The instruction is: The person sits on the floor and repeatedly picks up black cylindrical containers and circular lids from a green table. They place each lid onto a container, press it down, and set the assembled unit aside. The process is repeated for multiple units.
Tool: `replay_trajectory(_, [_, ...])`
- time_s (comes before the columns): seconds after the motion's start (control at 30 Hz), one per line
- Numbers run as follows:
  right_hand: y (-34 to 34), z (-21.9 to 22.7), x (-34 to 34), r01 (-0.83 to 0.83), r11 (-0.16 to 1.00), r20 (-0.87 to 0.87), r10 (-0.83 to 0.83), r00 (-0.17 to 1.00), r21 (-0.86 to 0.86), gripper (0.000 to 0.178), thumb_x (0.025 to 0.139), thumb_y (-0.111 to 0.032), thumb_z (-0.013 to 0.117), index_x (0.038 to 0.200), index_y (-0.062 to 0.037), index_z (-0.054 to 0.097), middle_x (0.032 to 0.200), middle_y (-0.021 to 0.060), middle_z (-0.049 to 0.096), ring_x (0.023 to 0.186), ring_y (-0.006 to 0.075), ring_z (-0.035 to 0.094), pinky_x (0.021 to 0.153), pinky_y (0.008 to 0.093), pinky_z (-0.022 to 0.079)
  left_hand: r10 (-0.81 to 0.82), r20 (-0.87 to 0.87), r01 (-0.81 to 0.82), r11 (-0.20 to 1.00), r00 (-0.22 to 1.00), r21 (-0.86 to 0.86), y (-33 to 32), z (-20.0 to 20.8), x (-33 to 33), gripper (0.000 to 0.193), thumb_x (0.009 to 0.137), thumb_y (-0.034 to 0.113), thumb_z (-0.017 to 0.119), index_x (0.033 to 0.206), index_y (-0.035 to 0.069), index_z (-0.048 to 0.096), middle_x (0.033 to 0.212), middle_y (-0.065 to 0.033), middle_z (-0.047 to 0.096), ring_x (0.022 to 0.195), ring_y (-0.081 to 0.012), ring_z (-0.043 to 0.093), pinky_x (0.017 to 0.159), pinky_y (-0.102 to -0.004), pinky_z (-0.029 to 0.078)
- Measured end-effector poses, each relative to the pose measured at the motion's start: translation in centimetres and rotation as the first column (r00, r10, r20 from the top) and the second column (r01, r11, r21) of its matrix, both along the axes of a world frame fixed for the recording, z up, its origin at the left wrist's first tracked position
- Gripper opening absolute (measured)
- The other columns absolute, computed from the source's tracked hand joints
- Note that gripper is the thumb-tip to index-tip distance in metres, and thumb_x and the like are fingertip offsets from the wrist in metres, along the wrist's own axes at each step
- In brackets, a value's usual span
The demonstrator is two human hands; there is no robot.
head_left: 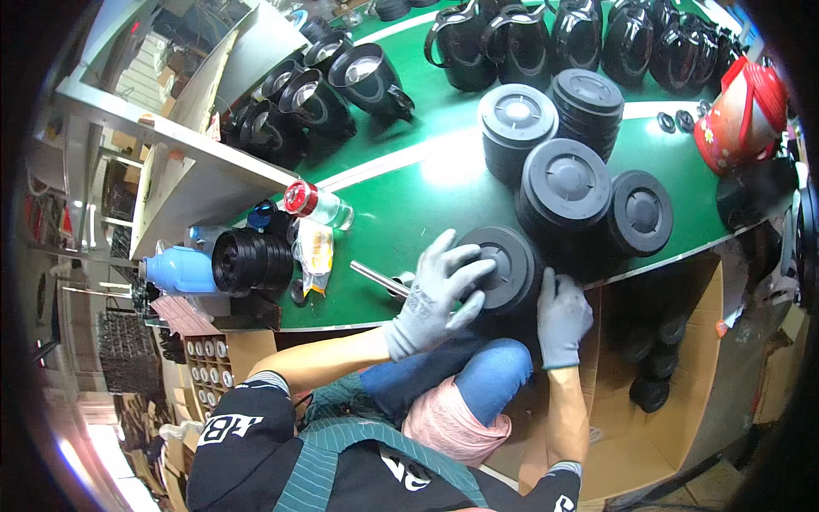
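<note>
In front of me, at the table's near edge, stands a stack of round black lids (506,271). My left hand (437,294), in a grey glove, is at the stack's left side. Its fingers are spread, and some tips overlap the top lid. A slim metal rod (375,277) lies by this hand, one end hidden behind it. On the stack's other side is my right hand (563,320), also gloved, its fingers bent and bunched against the lids' edge. What its fingertips grip is hidden. Just beyond are more stacks of lids (566,181).
Black jugs (461,47) line the table's far side, and more lie at the left (367,77). A red flask (742,111) stands far right. Nearer left are a red-capped jar (317,205) and a light blue bottle (181,270). An open cardboard box (665,444) sits below the table, right.
</note>
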State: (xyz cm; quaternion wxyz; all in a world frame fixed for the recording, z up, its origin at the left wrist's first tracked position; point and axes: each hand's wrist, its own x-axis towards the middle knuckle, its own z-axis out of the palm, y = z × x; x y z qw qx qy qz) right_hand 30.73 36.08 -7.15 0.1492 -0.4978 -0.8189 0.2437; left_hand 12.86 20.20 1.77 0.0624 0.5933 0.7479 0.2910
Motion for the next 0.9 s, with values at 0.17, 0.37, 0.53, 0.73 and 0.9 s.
replay_trajectory(0.17, [-0.8, 3.6, 1.8, -0.032, 0.635, -0.222, -0.222, 0.949, -0.771, 0.071, 0.113, -0.06, 0.043, 0.119, 0.0062, 0.068, 0.093, 0.021, 0.076, 0.08, 0.0329, 0.079, 0.062, 0.0409, 0.063, -0.022, 0.055, 0.019, 0.998, 0.998, 0.056, 0.2, -0.1, -0.6, 0.056, 0.093, 0.021, 0.076, 0.147, 0.013, 0.063, 0.154, -0.017, 0.055, 0.15, -0.0493, 0.04, 0.126, -0.0593, 0.032])
replay_trajectory(0.37, [-1.1, 5.2, 2.1, 0.112, 0.667, -0.187, -0.36, 0.914, -0.736, 0.086, 0.11, -0.07, 0.039, 0.135, 0.0085, 0.063, 0.097, 0.0237, 0.077, 0.072, 0.0286, 0.078, 0.061, 0.0357, 0.062, 0.174, -0.243, -0.083, 0.935, 0.954, 0.346, 3.3, 3.5, -13.3, 0.06, 0.087, 0.021, 0.081, 0.144, 0.011, 0.065, 0.145, -0.0185, 0.062, 0.142, -0.0427, 0.053, 0.121, -0.0538, 0.04])
replay_trajectory(0.53, [-4.9, 7.4, 6.6, 0.212, 0.731, -0.309, -0.507, 0.804, -0.649, 0.063, 0.115, -0.052, 0.043, 0.144, 0.0007, 0.062, 0.103, 0.0176, 0.076, 0.078, 0.019, 0.073, 0.069, 0.0307, 0.057, 0.348, -0.679, -0.448, 0.893, 0.646, 0.03, 10.7, 6.6, -32.2, 0.035, 0.083, 0.014, 0.077, 0.118, 0.014, 0.074, 0.117, -0.0115, 0.071, 0.118, -0.0321, 0.065, 0.1, -0.0515, 0.05])
replay_trajectory(0.73, [-12.0, 13.8, 6.2, 0.102, 0.898, -0.545, -0.346, 0.763, -0.427, 0.042, 0.116, -0.02, 0.05, 0.15, 0.004, 0.058, 0.121, 0.0148, 0.073, 0.101, 0.0183, 0.072, 0.091, 0.032, 0.058, 0.154, -0.641, -0.208, 0.978, 0.752, -0.009, 7.4, 5.5, -39.2, 0.031, 0.077, 0.014, 0.084, 0.107, 0.018, 0.076, 0.105, -0.0087, 0.073, 0.103, -0.0311, 0.071, 0.086, -0.0463, 0.057])
replay_trajectory(0.9, [-14.4, 21.2, -0.8, -0.208, 0.978, -0.589, 0.182, 0.787, 0.024, 0.046, 0.1, -0.01, 0.069, 0.143, 0.0061, 0.062, 0.135, 0.024, 0.069, 0.121, 0.0323, 0.071, 0.106, 0.0411, 0.056, 0.069, -0.562, 0.047, 0.981, 0.824, 0.191, 1.2, 14.2, -28.4, 0.029, 0.076, 0.013, 0.085, 0.103, 0.012, 0.075, 0.102, -0.0099, 0.07, 0.1, -0.0329, 0.069, 0.086, -0.0463, 0.055])
